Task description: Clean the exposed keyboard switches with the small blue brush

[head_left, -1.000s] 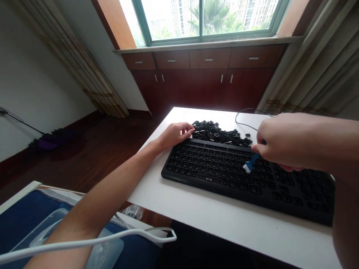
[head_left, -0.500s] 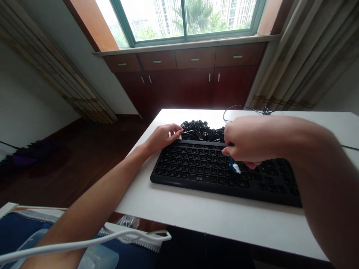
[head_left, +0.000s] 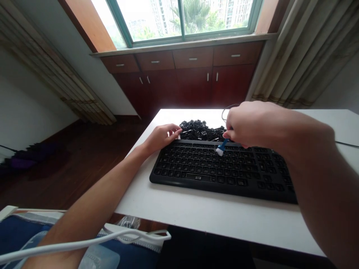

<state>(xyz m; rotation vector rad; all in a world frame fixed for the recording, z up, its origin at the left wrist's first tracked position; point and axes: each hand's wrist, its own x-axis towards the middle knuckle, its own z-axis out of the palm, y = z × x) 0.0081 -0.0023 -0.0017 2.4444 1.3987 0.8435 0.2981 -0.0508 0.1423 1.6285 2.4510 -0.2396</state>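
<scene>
Lying on the floor at your far left is a dark and purple bundle (head_left: 24, 160). Nearer to you is a blue cloth (head_left: 134, 257), with a white tube (head_left: 92, 243) which passes in front of your left forearm. Your left hand (head_left: 162, 136) is placed at the far left corner of the black keyboard (head_left: 193, 163), with its fingers bent and the thumb near to them; it cannot be told whether they pinch something. The keyboard lies flat on the white bench (head_left: 207, 213), a little slanted, between your two hands and reaching also under the right one. Its key sockets are exposed, in rows. Just behind it, beside your left fingertips, is a heap of black keycaps (head_left: 193, 129). More to the right, a blue brush (head_left: 221, 148) points down, its pale bristles over the upper middle rows; whether they touch is not clear. Your right hand (head_left: 252, 121) is closed around the brush handle, above the keyboard, and your right forearm hides the keyboard's right end. Behind this hand, a thin cable (head_left: 223, 113) curves on the bench.
</scene>
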